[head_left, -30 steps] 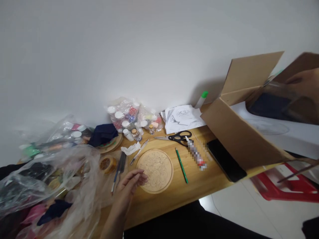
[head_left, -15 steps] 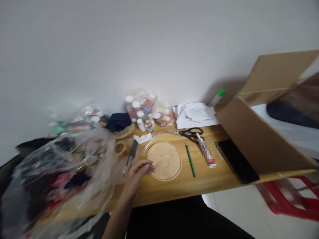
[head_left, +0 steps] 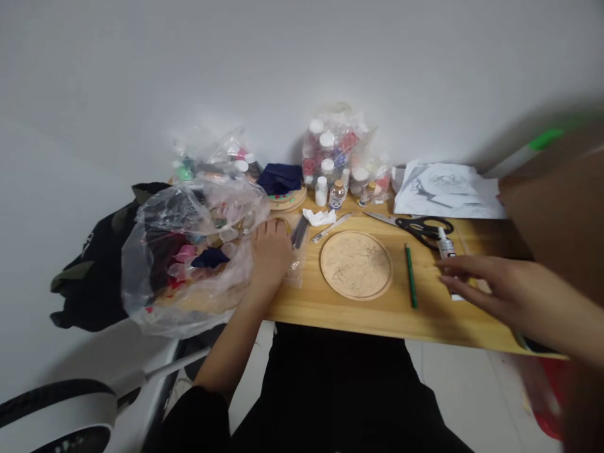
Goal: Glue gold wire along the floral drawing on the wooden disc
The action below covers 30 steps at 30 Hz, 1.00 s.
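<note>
My left hand (head_left: 272, 251) reaches over the table beside the clear plastic bag (head_left: 236, 233), fingers curled down over a roll of tape (head_left: 287, 228) that they mostly hide. Over the glue tube (head_left: 446, 245) at the right is my right hand (head_left: 491, 283), its thumb and fingers apart and partly covering the tube. Between the hands lies a round wooden board (head_left: 356, 264) with line drawings on it. A green pencil (head_left: 411, 277) rests to the board's right. Black-handled scissors (head_left: 415, 226) lie behind the tube.
Small jars and bottles (head_left: 336, 195) stand along the wall. Drawn paper sheets (head_left: 443, 189) lie at the back right. A craft knife (head_left: 331, 228) and crumpled tissue (head_left: 319, 217) are behind the board. A cardboard box (head_left: 557, 195) blocks the right end.
The view has swung to the right and down. My left hand has moved from the board's edge to the tape roll. My right hand has come in over the glue tube.
</note>
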### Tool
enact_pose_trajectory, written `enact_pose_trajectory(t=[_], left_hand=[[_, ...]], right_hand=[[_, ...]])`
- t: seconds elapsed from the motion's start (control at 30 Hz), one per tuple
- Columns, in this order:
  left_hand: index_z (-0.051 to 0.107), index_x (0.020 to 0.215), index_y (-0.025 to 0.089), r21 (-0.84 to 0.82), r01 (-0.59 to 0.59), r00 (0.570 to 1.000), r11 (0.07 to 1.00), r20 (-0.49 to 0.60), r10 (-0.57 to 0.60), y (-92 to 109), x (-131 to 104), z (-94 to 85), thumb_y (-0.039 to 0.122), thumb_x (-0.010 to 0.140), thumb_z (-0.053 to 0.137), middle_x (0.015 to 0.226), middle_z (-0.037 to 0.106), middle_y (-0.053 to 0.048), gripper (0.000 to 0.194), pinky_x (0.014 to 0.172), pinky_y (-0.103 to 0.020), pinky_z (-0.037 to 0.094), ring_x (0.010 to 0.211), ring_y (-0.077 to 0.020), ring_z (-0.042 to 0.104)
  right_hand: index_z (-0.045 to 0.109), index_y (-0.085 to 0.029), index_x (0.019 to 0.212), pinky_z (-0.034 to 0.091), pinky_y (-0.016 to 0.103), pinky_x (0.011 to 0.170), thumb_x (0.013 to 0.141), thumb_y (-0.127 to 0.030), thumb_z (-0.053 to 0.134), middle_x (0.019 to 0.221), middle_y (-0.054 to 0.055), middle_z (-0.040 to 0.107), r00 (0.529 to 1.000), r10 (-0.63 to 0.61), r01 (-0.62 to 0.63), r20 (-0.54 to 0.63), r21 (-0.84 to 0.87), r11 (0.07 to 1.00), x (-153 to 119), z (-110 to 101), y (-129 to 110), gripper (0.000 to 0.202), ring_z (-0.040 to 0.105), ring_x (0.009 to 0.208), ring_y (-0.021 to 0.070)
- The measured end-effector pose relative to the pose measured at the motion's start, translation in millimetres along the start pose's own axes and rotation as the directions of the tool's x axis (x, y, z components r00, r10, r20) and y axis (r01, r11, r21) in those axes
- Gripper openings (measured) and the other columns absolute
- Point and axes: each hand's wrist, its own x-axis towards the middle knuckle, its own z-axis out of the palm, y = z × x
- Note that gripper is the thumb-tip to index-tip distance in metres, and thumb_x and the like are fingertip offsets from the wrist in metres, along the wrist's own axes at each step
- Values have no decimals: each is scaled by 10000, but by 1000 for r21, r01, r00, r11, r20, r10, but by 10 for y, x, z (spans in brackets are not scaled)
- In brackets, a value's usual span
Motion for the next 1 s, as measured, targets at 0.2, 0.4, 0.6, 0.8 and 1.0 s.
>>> enact_pose_trajectory(t=[0.2,0.4,0.6,0.8,1.0], left_hand=[[693,1007,121,67,52,999,996,11,-53,30,83,-32,134,904,431,1144,645,-229,282,966,-547,385,1134,-393,529],[680,835,125,-51,41,999,998,38,-39,-20,144,-136,87,836,543,1087,663,-216,142,995,-581,369,1147,-398,539],[623,831,181,-400,-123,990,908,19,143,51,-60,-295,211,858,621,1217,667,-94,40,1090,-432,395,1210,-246,568],[603,838,203,-965,254,937,-71,227,267,385,-501,-237,473,799,759,965,699,-13,314,935,-336,506,927,-161,662],[666,1027,192,-737,527,849,-423,477,226,559,-690,-190,337,876,712,1006,718,-18,214,1001,-415,516,1021,-201,686]], right_hand=[[749,-232,900,505,276,599,903,-366,555,861,55,777,941,-127,49,312,246,968,186,558,-665,236,694,679,175],[736,-219,867,486,263,622,890,-294,560,832,36,763,936,-144,-2,322,413,911,142,718,-939,193,682,701,164],[661,-210,1153,558,336,800,920,-416,548,1076,104,734,992,-25,-46,122,545,837,67,964,-933,331,696,909,196],[441,-297,1395,544,424,985,809,-591,681,1361,116,572,996,94,-49,5,876,480,54,1182,-1083,698,618,1193,242],[503,-295,1268,583,356,844,790,-511,738,1274,83,589,983,172,-141,70,881,451,-103,1130,-1185,575,654,950,174]])
